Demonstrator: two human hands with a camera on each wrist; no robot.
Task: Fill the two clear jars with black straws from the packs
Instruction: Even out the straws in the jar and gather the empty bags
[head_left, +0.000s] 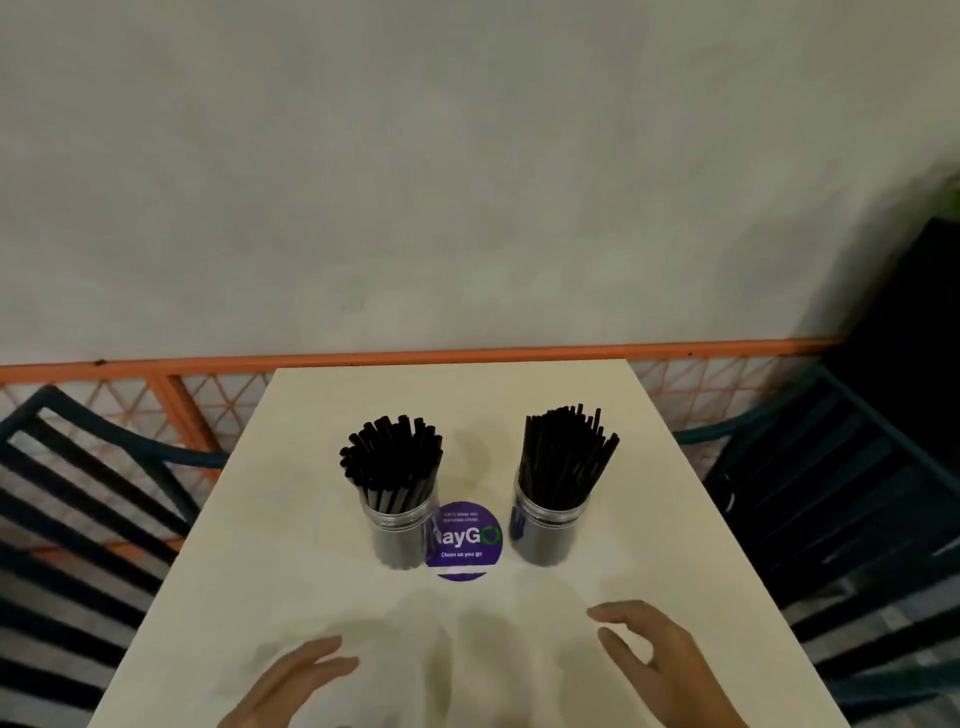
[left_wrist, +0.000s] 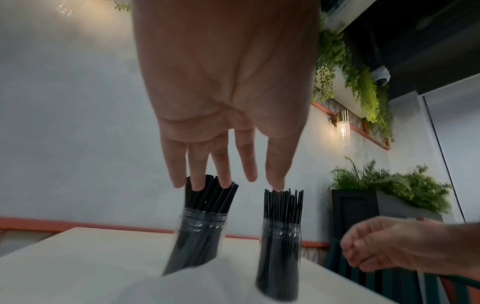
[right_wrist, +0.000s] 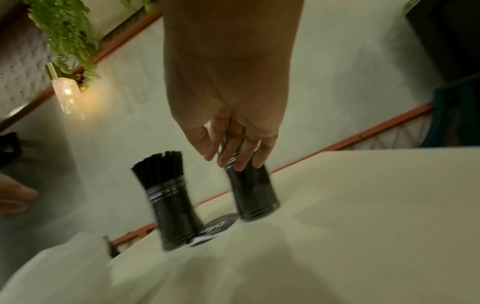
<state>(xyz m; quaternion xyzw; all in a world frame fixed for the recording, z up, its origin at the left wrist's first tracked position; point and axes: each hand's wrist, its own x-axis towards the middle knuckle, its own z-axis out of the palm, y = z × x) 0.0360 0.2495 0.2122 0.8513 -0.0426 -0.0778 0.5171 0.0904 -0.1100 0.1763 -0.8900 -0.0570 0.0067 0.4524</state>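
Jars (head_left: 399, 530) (head_left: 548, 527) stand packed with straws (head_left: 392, 462) — we keep our left hand (head_left: 291, 686) and right hand (head_left: 657, 660) apart, fingers loose (holding nothing).

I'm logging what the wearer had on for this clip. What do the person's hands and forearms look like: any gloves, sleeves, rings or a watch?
Both the left hand and the right hand are bare: no gloves, and no rings show on the fingers in view. No sleeve, watch or strap shows on the parts of the forearms in frame. The wrist cameras themselves are out of sight.

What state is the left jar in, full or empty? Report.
Full. The left jar stands upright on the table, packed with black straws that rise well above its rim.
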